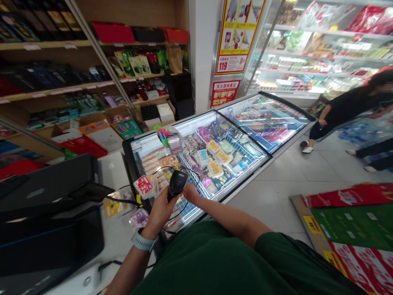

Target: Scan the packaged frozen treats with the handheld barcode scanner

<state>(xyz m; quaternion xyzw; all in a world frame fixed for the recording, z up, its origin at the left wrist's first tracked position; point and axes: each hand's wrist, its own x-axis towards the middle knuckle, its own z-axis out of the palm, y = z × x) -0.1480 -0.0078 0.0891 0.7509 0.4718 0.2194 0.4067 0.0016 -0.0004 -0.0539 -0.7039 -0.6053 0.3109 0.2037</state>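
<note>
A black handheld barcode scanner [178,182] is gripped in my left hand [162,208], its head tilted up above the glass lid of the freezer. A pale wristwatch is on that wrist. My right hand [190,193] is close against the scanner's right side; its fingers are mostly hidden behind the scanner, so what they hold does not show. A thin black cable [199,177] loops around both hands. Just left of my left hand lies a red and white food pack [143,186]. A purple and white pack [138,218] and a yellow pack [113,206] lie on the white counter.
The glass-topped chest freezer [245,180] stretches ahead, with packs in wire baskets. A colourful bag [164,137] lies on its near left corner. A black monitor [52,184] stands at left, shelves behind it. One person [346,102] is at right, near stacked red and green boxes [353,225].
</note>
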